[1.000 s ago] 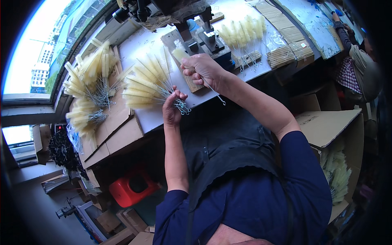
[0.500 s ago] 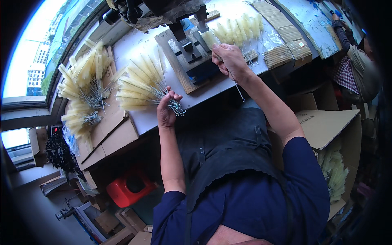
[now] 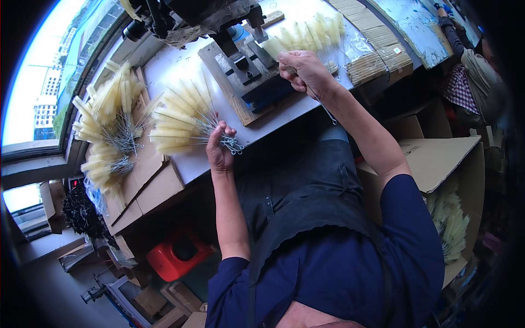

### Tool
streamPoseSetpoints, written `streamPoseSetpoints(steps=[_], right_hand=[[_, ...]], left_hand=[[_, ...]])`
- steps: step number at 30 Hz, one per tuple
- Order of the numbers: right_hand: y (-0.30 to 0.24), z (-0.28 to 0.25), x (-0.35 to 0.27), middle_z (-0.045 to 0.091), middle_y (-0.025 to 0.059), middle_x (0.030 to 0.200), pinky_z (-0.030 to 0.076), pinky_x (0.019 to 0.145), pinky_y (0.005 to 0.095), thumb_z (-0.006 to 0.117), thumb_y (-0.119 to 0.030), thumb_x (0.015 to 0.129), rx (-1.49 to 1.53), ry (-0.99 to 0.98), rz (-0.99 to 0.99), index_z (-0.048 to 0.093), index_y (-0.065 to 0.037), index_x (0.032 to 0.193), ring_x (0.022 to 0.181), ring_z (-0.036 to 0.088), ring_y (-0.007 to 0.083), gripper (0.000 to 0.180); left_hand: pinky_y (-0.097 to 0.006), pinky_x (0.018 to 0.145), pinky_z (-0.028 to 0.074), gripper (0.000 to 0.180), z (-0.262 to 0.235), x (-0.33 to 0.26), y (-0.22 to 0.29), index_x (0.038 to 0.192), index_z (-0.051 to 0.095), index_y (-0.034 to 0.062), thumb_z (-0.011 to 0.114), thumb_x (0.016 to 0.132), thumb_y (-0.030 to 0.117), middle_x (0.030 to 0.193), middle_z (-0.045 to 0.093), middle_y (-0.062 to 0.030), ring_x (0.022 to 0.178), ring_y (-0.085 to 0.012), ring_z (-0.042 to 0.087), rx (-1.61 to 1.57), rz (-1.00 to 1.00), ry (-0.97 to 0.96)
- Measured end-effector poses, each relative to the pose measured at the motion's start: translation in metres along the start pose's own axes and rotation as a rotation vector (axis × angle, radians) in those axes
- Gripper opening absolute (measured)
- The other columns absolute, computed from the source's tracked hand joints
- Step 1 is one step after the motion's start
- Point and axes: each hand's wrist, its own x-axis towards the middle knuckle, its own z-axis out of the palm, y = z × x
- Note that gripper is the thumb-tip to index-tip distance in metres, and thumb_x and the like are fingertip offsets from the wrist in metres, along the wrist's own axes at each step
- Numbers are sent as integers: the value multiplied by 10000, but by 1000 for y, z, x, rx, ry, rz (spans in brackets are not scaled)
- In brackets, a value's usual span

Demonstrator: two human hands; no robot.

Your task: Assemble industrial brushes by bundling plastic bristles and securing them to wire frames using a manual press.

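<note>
My left hand (image 3: pixel 220 146) grips a fanned bundle of pale yellow bottle brushes (image 3: pixel 178 123) by their twisted wire handles, at the near edge of the white worktable (image 3: pixel 180 164). My right hand (image 3: pixel 306 71) holds a single yellow brush (image 3: pixel 276 48) with its wire stem trailing down past my wrist. The brush head lies against the small press on a wooden base (image 3: pixel 246 71) in the middle of the table.
Heaps of finished brushes (image 3: pixel 106 126) lie on flattened cardboard at the left. More brushes (image 3: pixel 314 30) and packed bundles (image 3: pixel 363 57) sit at the back right. A red stool (image 3: pixel 178 254) stands under the table, an open carton of brushes (image 3: pixel 448 218) at my right. Another person (image 3: pixel 470 60) is far right.
My right hand has carried the single brush away from my left hand, up and right to the press. The left hand has stayed put with its bundle.
</note>
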Motion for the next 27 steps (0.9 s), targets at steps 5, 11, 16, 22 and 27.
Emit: streamPoseSetpoints(steps=[5,11,16,22,27], right_hand=[[-10,-61,24,594,41,710,347,346,196,590,-303,986,-262,117,-98,596,-10,960,415,427,35,294],[-13,-76,39,690,153,1036,535,746,340,606,-326,963,-1076,645,-478,594,11,1191,849,676,233,406],[14,-4,-11,691,70,890,536,644,238,600,-179,984,-592,280,-530,646,5,1094,732,646,100,219],[49,82,-25,703,168,998,536,811,335,683,-328,924,-722,-44,-387,592,67,1152,881,681,209,465],[64,92,-22,702,186,960,514,792,376,632,-276,945,-408,-9,-345,609,61,1086,880,686,292,366]], left_hand=[[-368,818,517,314,-7,1,-5,1211,535,4,608,912,66,989,622,-80,835,-171,618,35,-31,100],[-365,808,523,257,8,-3,-6,1137,558,24,632,893,56,1023,627,-97,818,-172,624,49,26,177],[-360,829,516,280,8,-7,-6,1137,551,31,633,870,42,1038,598,-102,826,-170,611,18,46,59],[-348,762,517,260,41,-33,-11,1084,567,-6,633,839,49,991,594,-98,778,-165,599,196,-29,-33],[-320,676,527,271,75,-47,-23,1073,580,-25,634,808,-2,945,612,-100,716,-160,600,395,-63,3]])
